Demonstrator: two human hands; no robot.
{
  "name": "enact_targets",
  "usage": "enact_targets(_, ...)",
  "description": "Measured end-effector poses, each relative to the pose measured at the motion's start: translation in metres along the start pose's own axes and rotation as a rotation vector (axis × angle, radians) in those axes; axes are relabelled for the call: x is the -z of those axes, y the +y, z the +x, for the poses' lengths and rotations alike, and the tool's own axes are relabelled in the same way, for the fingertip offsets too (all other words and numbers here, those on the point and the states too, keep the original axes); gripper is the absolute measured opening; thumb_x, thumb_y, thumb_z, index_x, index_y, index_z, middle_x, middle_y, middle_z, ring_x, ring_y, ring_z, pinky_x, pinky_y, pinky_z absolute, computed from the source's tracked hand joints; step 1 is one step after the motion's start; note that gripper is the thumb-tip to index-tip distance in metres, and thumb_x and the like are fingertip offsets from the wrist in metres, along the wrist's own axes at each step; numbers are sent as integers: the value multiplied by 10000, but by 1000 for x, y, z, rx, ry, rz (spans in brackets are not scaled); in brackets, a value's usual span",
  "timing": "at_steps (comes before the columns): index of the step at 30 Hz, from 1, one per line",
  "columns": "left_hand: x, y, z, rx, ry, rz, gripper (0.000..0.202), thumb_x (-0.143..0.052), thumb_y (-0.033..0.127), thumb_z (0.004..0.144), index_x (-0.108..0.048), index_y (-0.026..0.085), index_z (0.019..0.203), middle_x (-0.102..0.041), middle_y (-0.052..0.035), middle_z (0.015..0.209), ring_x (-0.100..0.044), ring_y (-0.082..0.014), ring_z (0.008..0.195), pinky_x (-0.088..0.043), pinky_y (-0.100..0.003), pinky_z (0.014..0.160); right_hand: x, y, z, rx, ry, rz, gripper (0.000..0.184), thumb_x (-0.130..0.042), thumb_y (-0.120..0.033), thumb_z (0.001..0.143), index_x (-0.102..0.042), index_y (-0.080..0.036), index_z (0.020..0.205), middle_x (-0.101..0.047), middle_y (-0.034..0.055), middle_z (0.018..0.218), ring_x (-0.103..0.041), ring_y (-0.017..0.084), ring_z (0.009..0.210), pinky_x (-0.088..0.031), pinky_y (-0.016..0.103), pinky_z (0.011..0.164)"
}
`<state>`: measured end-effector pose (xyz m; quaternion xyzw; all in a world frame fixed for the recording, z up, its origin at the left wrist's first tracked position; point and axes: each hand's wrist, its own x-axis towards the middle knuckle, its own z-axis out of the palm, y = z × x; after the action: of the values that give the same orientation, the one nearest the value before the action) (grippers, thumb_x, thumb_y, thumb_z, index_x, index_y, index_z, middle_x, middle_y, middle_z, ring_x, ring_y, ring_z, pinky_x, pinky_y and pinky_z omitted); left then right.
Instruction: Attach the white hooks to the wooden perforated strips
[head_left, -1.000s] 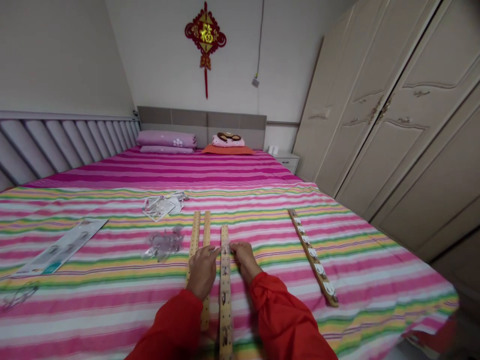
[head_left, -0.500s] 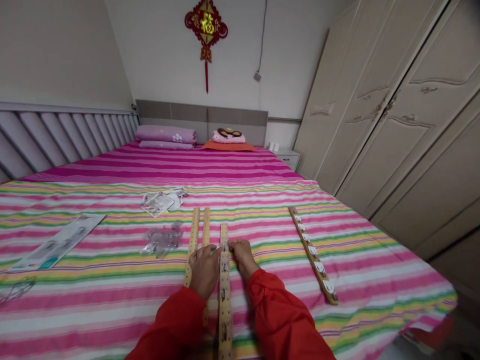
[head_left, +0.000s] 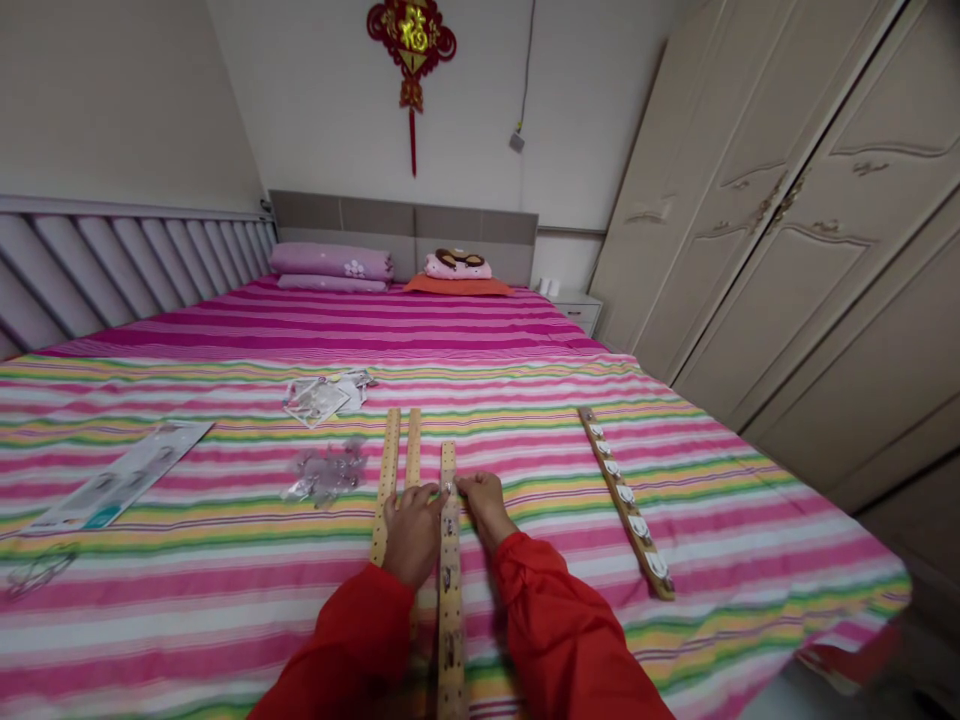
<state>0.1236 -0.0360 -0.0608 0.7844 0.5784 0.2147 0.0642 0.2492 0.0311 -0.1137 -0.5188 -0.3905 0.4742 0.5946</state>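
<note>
A narrow wooden strip (head_left: pixel 450 620) with rows of holes lies lengthwise before me, bearing several small metal fittings along its middle. My left hand (head_left: pixel 412 535) is at its left edge, fingers bent together and tips touching the strip near its upper fitting (head_left: pixel 448 487). From the right side, my right hand (head_left: pixel 486 507) meets the same spot with thumb and fingers pinched. Whatever is between the fingertips is too small to make out. Beside my left hand lie two more wooden strips, a perforated one (head_left: pixel 388 460) and another (head_left: pixel 414 450), both partly covered by that hand.
A dark wooden strip with white pieces (head_left: pixel 624 495) lies at right. On the left are a clear bag of small parts (head_left: pixel 328 472), torn packets (head_left: pixel 322 398), a long packaging card (head_left: pixel 127 475) and thin wire-like items (head_left: pixel 41 568). A striped sheet (head_left: pixel 225 620) covers the bed; wardrobe (head_left: pixel 825 250) stands right.
Both hands stay at the same fitting on the strip, with only slight finger movement. The whole view has shifted a little, so things appear slightly higher.
</note>
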Motion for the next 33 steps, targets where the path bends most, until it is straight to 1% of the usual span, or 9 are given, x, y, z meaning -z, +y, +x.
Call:
enact_targets(3,2,0,1,1,-35,4,467,-430,75,809,-634,323,1148,-597,-28,1279,-457,-249,1185,-185,-517,1016,0,-3,-4,12,19,12,197,-646,-301,584,-660,-161,722,-587,-43,498,-516,127,487,-414,232,485)
enact_targets(6,3,0,2,-2,-78,18,504,-412,65,808,-603,327,1193,-563,-10,1332,-399,-259,1259,-156,-537,1047,2,-9,-12,55,-61,-10,301,-593,-305,642,-712,-176,887,-724,16,736,-628,172,651,-499,277,616)
enact_targets(9,4,-1,4,-9,-128,26,538,-397,43,789,-590,313,1211,-553,-5,1349,-356,-277,1310,-130,-569,1061,6,-18,-19,126,-174,-184,346,-492,-281,729,-734,-195,960,-742,45,993,-662,207,930,-496,335,861)
enact_targets(12,5,-2,6,-6,-159,21,533,-380,41,790,-596,301,1201,-551,-3,1354,-351,-289,1326,-113,-590,1066,10,-25,-20,183,-247,-446,398,-421,-232,773,-735,-195,1015,-728,48,1071,-630,205,1065,-441,348,978)
enact_targets(15,7,-2,7,-9,-182,22,534,-372,42,786,-593,286,1206,-542,-3,1365,-349,-294,1336,-104,-600,1071,10,-27,-15,198,-289,-568,412,-410,-216,788,-728,-185,1048,-720,58,1097,-623,211,1091,-441,358,990)
enact_targets(20,9,-1,7,-3,-215,34,524,-373,45,782,-602,274,1193,-535,-7,1372,-337,-291,1350,-92,-612,1074,7,-26,-8,214,-329,-604,423,-421,-186,794,-698,-174,1112,-693,60,1156,-615,208,1118,-433,351,1008)
enact_targets(26,12,2,8,5,-228,42,524,-369,45,796,-603,300,1189,-539,-8,1368,-344,-290,1352,-76,-641,1069,8,-25,-12,268,-362,-661,468,-403,-166,803,-631,-105,1207,-648,100,1220,-585,212,1167,-409,327,1034)
enact_targets(30,14,3,8,13,-239,48,505,-366,62,814,-609,309,1182,-551,-10,1355,-346,-303,1350,-62,-663,1062,12,-24,-15,267,-350,-669,483,-395,-157,798,-620,-124,1224,-645,81,1234,-569,207,1186,-396,342,1047)
enact_targets(33,16,5,9,12,-238,39,503,-367,70,818,-612,320,1180,-558,-4,1348,-346,-304,1349,-54,-667,1062,15,-25,-22,289,-349,-678,497,-382,-125,787,-623,-126,1222,-667,90,1205,-586,210,1151,-422,333,1008)
